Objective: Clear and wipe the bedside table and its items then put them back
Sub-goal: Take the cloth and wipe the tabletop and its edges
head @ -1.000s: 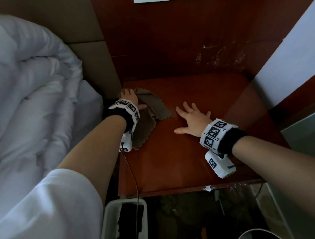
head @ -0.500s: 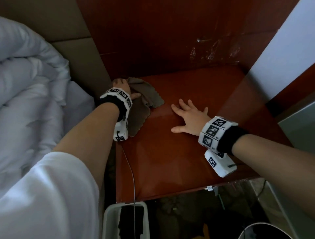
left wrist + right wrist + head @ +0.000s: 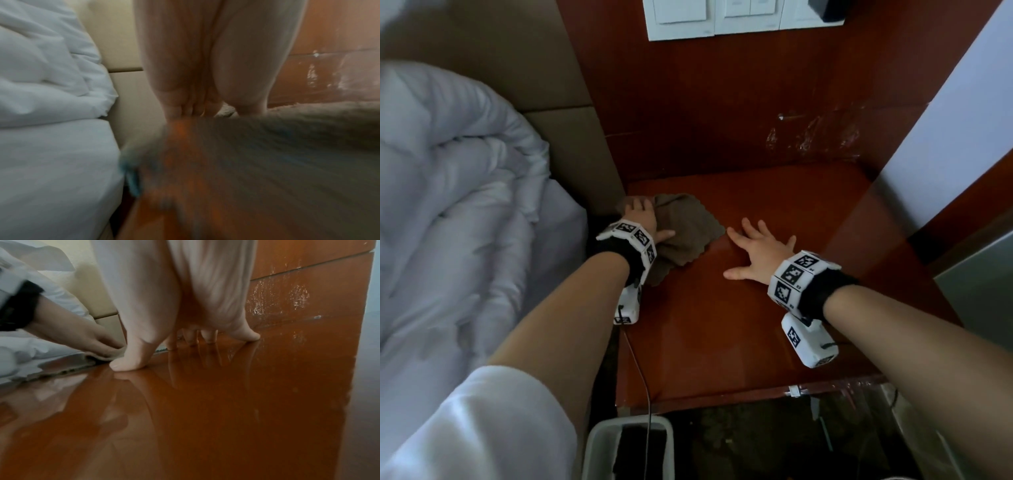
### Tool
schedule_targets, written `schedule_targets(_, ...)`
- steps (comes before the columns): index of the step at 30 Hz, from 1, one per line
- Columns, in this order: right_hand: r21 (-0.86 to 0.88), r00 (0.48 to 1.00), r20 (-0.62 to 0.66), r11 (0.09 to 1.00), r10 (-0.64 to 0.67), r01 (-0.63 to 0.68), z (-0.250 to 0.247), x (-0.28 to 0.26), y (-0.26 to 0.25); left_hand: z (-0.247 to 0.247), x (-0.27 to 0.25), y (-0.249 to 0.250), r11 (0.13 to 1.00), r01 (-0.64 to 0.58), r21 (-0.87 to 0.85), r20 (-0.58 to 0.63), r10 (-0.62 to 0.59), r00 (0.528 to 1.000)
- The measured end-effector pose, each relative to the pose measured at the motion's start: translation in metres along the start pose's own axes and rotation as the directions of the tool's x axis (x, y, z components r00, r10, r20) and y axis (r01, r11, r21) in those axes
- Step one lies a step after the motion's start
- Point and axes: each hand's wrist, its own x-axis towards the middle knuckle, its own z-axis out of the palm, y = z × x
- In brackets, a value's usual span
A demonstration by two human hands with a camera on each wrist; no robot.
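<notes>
wiping the far left corner of the bedside table

a glossy red-brown bedside table sits between a bed with a white duvet and a pale wall, with a wood back panel carrying white wall switches. the tabletop carries no items, so the clearing step looks done and the wiping of the surface is in hand. the left hand lies on a grey-brown cloth at the far left corner of the tabletop, fingers laid fairly flat and close together, pressing the cloth down rather than pinching it. the right hand rests on the bare wood just right of the cloth, fingers straight and spread apart, holding nothing; it looks like a brace.

the next move likely calls for drawing the cloth from that corner across the middle and toward the right and near edges, with the right hand lifted out of its path.

below the near edge stands a pale bin; its inside is dark, and what it holds cannot be told.
</notes>
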Motion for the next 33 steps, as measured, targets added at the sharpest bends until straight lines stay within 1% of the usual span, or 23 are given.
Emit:
schedule_targets(3,-0.004,1.0,-0.002,1.0,-0.004,0.004,-0.001,0.001,0.001,0.006,-0.02,0.002,1.0,-0.02,0.015,0.003,0.02,1.0)
schedule_targets(8,-0.017,1.0,-0.003,1.0,-0.02,0.02,-0.003,0.001,0.001,0.022,-0.05,0.006,1.0,-0.022,-0.021,0.027,0.023,0.999)
schedule_targets(13,-0.026,0.999,-0.006,0.999,-0.046,0.046,-0.006,-0.001,0.003,0.031,-0.074,0.013,0.998,-0.018,-0.058,0.086,0.023,0.996)
schedule_targets(18,-0.018,0.995,0.044,0.996,-0.086,0.086,-0.012,-0.007,0.007,0.042,-0.097,0.021,0.997,-0.038,-0.067,0.1,0.044,0.994)
schedule_targets(21,0.054,0.992,0.03,0.991,-0.125,0.124,-0.017,-0.018,0.017,0.045,-0.106,0.026,0.997,-0.049,-0.057,0.1,0.054,0.993)
schedule_targets(23,0.164,0.99,-0.041,0.976,-0.136,0.14,-0.02,-0.029,0.024,0.046,-0.108,0.032,0.998,-0.047,-0.05,0.107,0.052,0.993)
schedule_targets(26,0.278,0.984,-0.157,0.952,-0.084,0.126,-0.023,-0.044,0.038,0.042,-0.108,0.048,0.999,-0.042,-0.027,0.115,0.045,0.992)
schedule_targets(28,0.333,0.982,-0.189,0.939,-0.028,0.091,-0.023,-0.053,0.051,0.04,-0.107,0.064,0.998,-0.054,-0.021,0.113,0.056,0.992)
schedule_targets(33,0.428,0.967,-0.239,0.903,0.087,0.024,-0.02,-0.08,0.093,0.039,-0.102,0.119,0.988,-0.154,0.009,0.089,0.153,0.984)
